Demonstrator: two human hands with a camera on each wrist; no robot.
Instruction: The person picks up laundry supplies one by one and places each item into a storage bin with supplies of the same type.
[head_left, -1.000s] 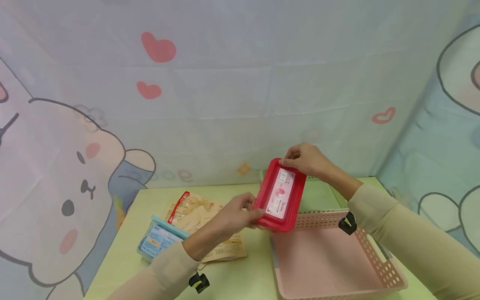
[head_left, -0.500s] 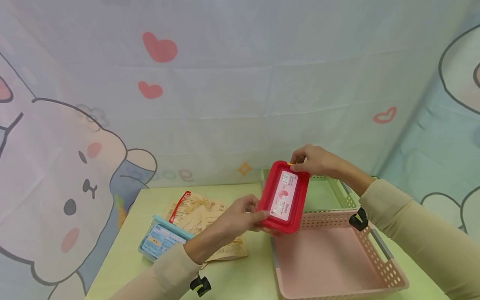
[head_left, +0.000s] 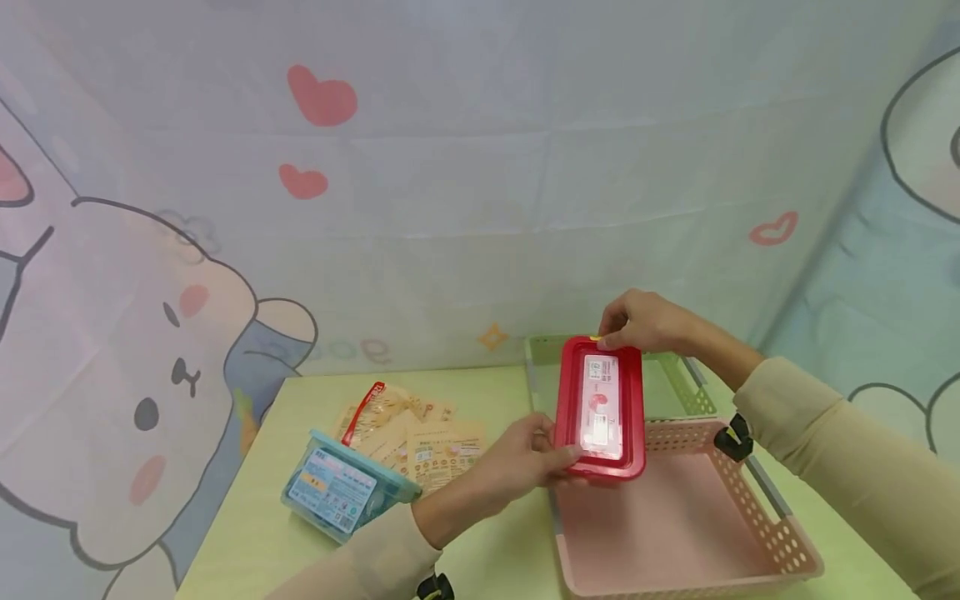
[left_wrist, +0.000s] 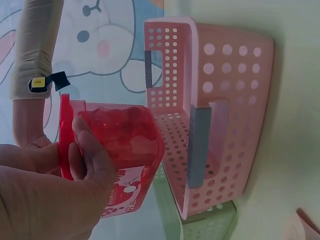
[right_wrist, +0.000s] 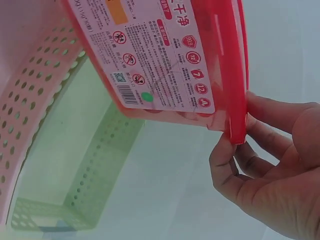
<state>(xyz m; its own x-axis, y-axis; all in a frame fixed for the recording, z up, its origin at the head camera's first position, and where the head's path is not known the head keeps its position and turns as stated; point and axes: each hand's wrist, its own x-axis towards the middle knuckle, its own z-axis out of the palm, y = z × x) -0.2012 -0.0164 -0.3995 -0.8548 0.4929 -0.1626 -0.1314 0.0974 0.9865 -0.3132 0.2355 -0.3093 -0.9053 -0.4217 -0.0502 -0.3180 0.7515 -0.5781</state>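
Note:
A translucent red plastic tub with a red lid and a white label on top hangs in the air between both hands, over the baskets. My left hand grips its near left corner, thumb on the lid; in the left wrist view the fingers lie along the tub's side. At the far end, my right hand pinches the lid's rim, seen closely in the right wrist view, where the thumb and fingers hold the lid edge. Rounded lumps show through the tub wall.
A pink perforated basket stands below the tub, with a green basket behind it. Left on the table lie a light-blue tub and several printed packets. A cartoon-printed cloth hangs behind.
The red tub has moved right and slightly nearer, turning straighter, with both hands keeping hold of it. More of the light-blue tub shows beside the left arm.

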